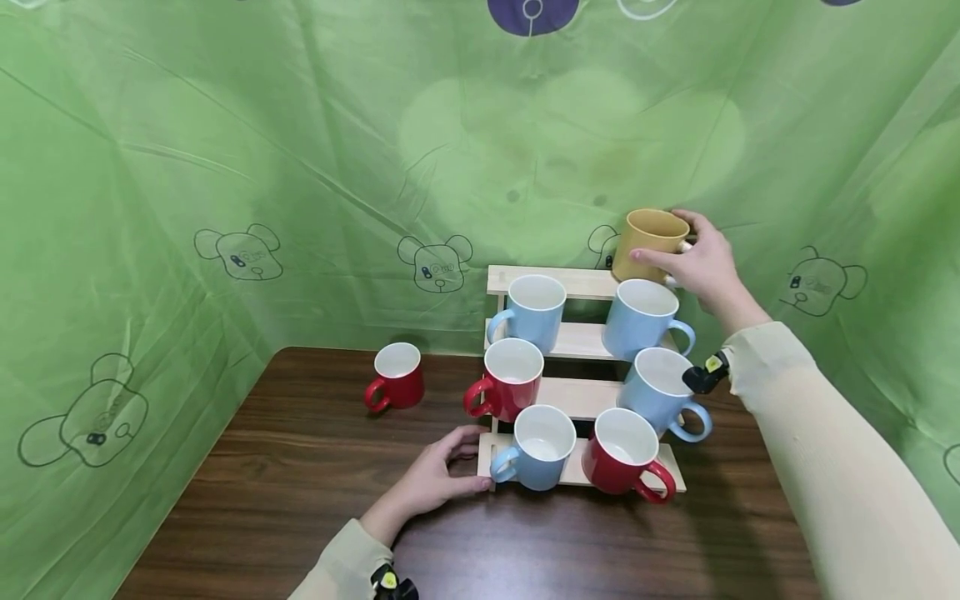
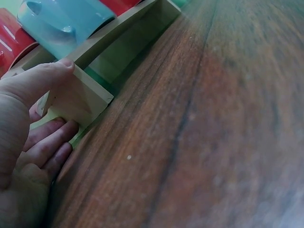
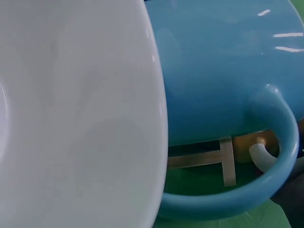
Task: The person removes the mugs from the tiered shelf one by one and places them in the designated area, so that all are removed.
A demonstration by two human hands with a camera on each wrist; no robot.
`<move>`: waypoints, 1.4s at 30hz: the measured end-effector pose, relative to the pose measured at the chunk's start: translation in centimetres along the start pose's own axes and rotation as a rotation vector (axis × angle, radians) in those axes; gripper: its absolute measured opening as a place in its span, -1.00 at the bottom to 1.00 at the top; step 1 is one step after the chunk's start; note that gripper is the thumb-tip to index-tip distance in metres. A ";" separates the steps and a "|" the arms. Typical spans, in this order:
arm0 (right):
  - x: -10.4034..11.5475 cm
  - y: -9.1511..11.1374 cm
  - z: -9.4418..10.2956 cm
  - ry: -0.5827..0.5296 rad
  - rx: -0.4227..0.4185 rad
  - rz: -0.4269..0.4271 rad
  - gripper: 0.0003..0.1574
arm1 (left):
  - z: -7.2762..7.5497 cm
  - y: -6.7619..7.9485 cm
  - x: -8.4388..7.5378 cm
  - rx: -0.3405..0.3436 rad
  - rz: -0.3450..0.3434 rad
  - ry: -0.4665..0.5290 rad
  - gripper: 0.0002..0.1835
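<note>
My right hand (image 1: 705, 262) grips a yellow mug (image 1: 637, 243) with a white handle, thumb across its front, at the right end of the top shelf. The stepped wooden rack (image 1: 577, 398) carries blue and red mugs on its lower shelves. With thumb and fingers, my left hand (image 1: 438, 475) holds the rack's lower left end, beside a blue mug (image 1: 543, 450). In the left wrist view the thumb lies on the shelf edge and the fingers reach under the side panel (image 2: 85, 97). A blue mug (image 3: 213, 71) mostly blocks the right wrist view.
A red mug (image 1: 405, 388) stands on the dark wooden table (image 1: 300, 467), left of the rack. Another red mug (image 1: 618, 450) sits at the right of the bottom shelf, handle jutting forward. A green patterned cloth (image 1: 337, 167) hangs close behind the rack and along both sides.
</note>
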State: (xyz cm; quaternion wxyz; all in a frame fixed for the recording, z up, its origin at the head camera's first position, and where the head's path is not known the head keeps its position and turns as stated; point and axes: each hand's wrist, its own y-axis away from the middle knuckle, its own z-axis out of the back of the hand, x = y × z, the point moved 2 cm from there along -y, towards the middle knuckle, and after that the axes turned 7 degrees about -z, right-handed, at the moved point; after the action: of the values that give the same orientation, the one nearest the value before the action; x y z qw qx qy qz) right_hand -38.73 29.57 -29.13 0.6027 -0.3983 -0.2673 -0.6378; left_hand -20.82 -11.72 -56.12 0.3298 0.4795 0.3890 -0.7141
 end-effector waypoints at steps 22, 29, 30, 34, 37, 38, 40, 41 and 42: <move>0.6 1.8 3.8 -0.096 -0.087 0.000 0.33 | 0.1 0.1 0.1 -0.002 0.009 -0.019 -0.16; 0.6 2.5 5.3 -0.133 -0.085 -0.008 0.30 | 0.2 0.2 0.3 -0.008 0.003 -0.024 -0.18; 0.6 2.6 5.5 -0.140 -0.088 -0.007 0.30 | 0.2 0.2 0.3 -0.009 0.002 -0.021 -0.18; 0.1 2.9 6.3 -0.151 -0.102 -0.016 0.29 | 0.2 0.2 0.2 -0.007 0.003 -0.009 -0.18; -0.4 3.0 6.8 -0.152 -0.114 -0.022 0.29 | 0.2 0.2 0.1 -0.010 0.004 -0.012 -0.17; -0.6 3.0 7.0 -0.146 -0.119 -0.023 0.29 | 0.2 0.2 0.1 -0.010 0.006 -0.012 -0.17; -1.1 3.2 7.3 -0.147 -0.124 -0.029 0.29 | 0.2 0.2 0.0 -0.009 0.005 -0.013 -0.17; -1.4 3.4 7.4 -0.144 -0.129 -0.034 0.29 | 0.2 0.2 0.0 -0.007 0.006 -0.011 -0.16; -1.7 3.5 7.5 -0.140 -0.131 -0.036 0.29 | 0.2 0.2 -0.1 -0.005 0.008 -0.009 -0.16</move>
State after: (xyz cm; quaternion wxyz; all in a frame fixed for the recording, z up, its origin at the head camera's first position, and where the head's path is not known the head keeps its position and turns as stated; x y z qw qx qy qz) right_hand -33.93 36.27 -26.99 0.5435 -0.4755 -0.2737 -0.6353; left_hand -20.74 -11.97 -56.04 0.3354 0.4770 0.3875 -0.7141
